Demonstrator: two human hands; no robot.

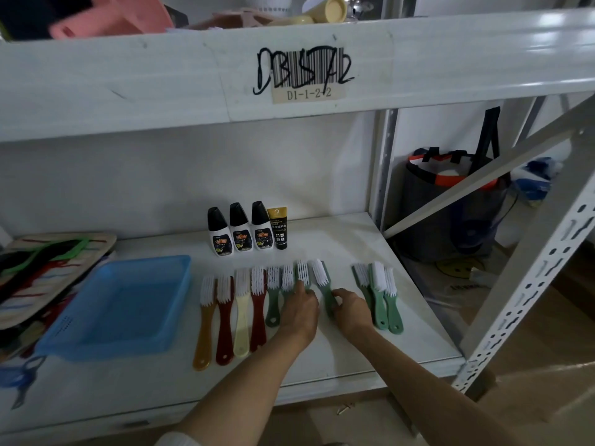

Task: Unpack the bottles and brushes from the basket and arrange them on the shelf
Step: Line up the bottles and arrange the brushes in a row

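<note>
On the white shelf (347,346) a blue basket (128,304) stands at the left with nothing visible inside. Three black-capped bottles (240,231) and a black-and-gold tube (278,227) stand upright at the back. A row of brushes lies bristles away from me: amber (204,323), dark red (224,323), cream (242,317), another dark red, then several green ones. My left hand (301,309) rests on the handles of two green brushes (302,273). My right hand (351,309) pinches the handle of a tilted green brush (322,278). Three more green brushes (380,291) lie to the right.
A tray of striped items (48,268) sits left of the basket, with a blue-handled tool (19,381) near the front edge. The upper shelf beam (193,78) hangs overhead. A perforated post (528,291) stands at right, and a dark bag (450,214) beyond it.
</note>
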